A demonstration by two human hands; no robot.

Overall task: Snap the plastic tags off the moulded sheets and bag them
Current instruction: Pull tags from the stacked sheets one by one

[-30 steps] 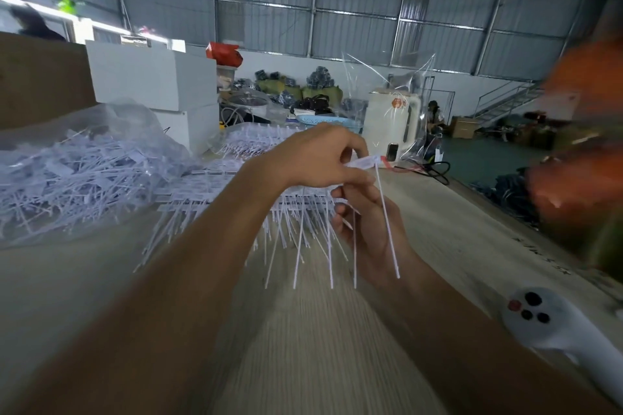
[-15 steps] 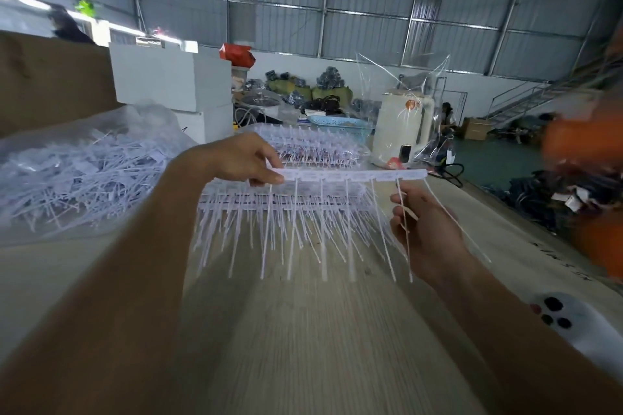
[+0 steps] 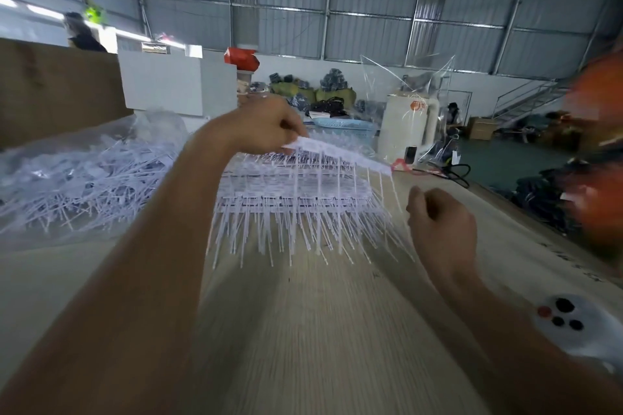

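Observation:
My left hand (image 3: 266,126) pinches the left end of a white moulded strip (image 3: 340,153) with thin tags hanging from it like a comb, held in the air above the table. Under it lies a stack of moulded sheets (image 3: 303,199) with their tags pointing toward me. My right hand (image 3: 438,226) is loosely curled to the right of the stack, apart from the strip; whether it holds any tags I cannot tell. A clear bag of loose white tags (image 3: 77,175) lies at the left.
The wooden table (image 3: 303,330) runs forward, its right edge dropping to the floor. A white controller (image 3: 580,327) lies at the lower right. Cardboard (image 3: 50,91), a white box (image 3: 168,84) and a white appliance (image 3: 408,125) stand behind. Blurred orange shapes (image 3: 596,131) fill the right edge.
My left hand has lifted the strip higher and tilted it down to the right. My right hand let go of its right end and drew back lower.

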